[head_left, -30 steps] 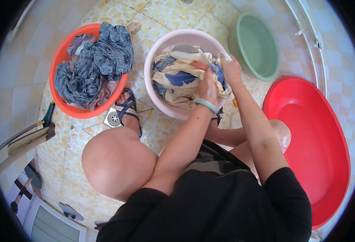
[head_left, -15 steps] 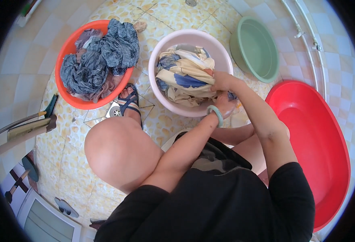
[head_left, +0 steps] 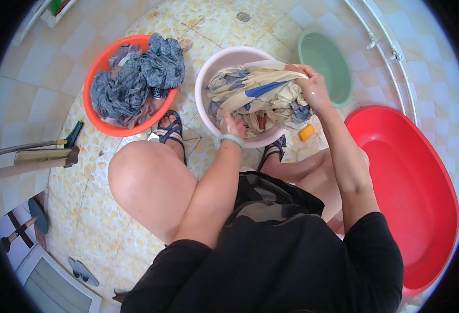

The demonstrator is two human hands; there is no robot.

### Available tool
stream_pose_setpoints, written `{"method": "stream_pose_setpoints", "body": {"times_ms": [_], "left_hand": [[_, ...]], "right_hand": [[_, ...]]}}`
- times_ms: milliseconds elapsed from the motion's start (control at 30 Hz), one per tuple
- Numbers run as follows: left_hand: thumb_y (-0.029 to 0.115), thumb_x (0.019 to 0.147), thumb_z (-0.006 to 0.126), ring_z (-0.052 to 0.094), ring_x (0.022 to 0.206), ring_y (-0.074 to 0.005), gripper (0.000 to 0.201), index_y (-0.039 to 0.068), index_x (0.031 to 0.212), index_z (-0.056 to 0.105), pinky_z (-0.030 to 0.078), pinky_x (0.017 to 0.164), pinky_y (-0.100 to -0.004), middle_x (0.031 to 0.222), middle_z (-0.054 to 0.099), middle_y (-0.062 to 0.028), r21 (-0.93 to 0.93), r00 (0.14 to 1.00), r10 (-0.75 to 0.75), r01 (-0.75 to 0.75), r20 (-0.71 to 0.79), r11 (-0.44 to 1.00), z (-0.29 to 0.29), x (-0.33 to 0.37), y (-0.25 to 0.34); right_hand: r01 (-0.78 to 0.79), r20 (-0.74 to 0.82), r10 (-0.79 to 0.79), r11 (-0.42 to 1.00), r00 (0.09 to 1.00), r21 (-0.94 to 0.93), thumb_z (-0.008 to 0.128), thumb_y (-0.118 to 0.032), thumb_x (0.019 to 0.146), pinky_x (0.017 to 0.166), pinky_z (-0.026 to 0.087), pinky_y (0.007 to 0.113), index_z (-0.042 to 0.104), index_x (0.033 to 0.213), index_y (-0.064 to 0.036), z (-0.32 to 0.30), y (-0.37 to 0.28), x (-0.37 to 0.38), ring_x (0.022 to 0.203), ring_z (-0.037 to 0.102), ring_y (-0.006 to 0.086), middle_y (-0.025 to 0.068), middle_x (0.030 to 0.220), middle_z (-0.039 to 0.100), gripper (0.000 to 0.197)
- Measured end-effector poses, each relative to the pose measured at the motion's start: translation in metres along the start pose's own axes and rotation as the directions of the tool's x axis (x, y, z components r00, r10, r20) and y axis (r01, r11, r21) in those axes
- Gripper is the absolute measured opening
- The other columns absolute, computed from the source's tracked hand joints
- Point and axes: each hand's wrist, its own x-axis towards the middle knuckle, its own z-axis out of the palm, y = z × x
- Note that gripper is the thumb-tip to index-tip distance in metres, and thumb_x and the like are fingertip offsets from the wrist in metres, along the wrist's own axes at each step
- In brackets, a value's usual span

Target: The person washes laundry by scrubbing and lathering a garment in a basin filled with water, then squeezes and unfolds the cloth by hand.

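A pale pink basin [head_left: 202, 86] in front of me holds a large cream cloth [head_left: 263, 78] with blue patches. At the basin's right rim my right hand [head_left: 313, 91] is closed on the cloth, drawing it up so that part of it drapes over the rim. My left hand [head_left: 232, 125], with a pale green bangle at the wrist, is inside the near left rim beside the cloth's lower folds. Its fingers look apart, with nothing held. A yellow-orange soap bar [head_left: 306, 132] lies on the floor close to the draped cloth.
An orange basin [head_left: 89, 109] heaped with dark blue-grey clothes [head_left: 120, 88] stands at left. Behind on the right leans a green basin [head_left: 326, 62]. A long red tub [head_left: 407, 193] lies at right. Tiled floor [head_left: 88, 208] surrounds my sandalled feet; pipes [head_left: 383, 44] climb the right wall.
My right hand has moved right and up, pulling the cloth across the rim. My left hand has moved left, away from the right hand. The soap bar has come into fuller view.
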Motion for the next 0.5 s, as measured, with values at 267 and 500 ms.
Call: {"method": "stream_pose_setpoints", "body": {"times_ms": [267, 500], "left_hand": [[0.013, 0.071, 0.059, 0.045, 0.109, -0.0386, 0.059, -0.003, 0.125, 0.041, 0.033, 0.098, -0.0393, 0.118, 0.046, -0.0267, 0.706, 0.595, 0.694, -0.686, 0.406, 0.175, 0.002, 0.0, -0.004], [0.015, 0.081, 0.046, 0.05, 0.094, -0.0443, 0.024, 0.002, 0.099, 0.054, 0.04, 0.081, -0.0459, 0.095, 0.054, -0.0283, 0.689, 0.626, 0.557, -0.713, 0.546, 0.125, 0.03, -0.012, 0.043]], "right_hand": [[0.325, -0.228, -0.28, 0.926, 0.933, 0.192, 0.049, 0.005, 0.073, 0.081, 0.046, 0.026, 0.058, 0.099, 0.0041, -0.026, -0.062, -0.037, 0.091, 0.06, 0.0155, 0.0115, 0.097, 0.064, 0.027], [0.479, -0.377, -0.362, 0.83, 0.852, 0.285, 0.047, 0.005, 0.073, 0.079, 0.048, 0.026, 0.057, 0.098, 0.0043, -0.054, -0.117, -0.055, 0.087, 0.061, 0.0175, 0.0142, 0.096, 0.064, 0.027]]}}
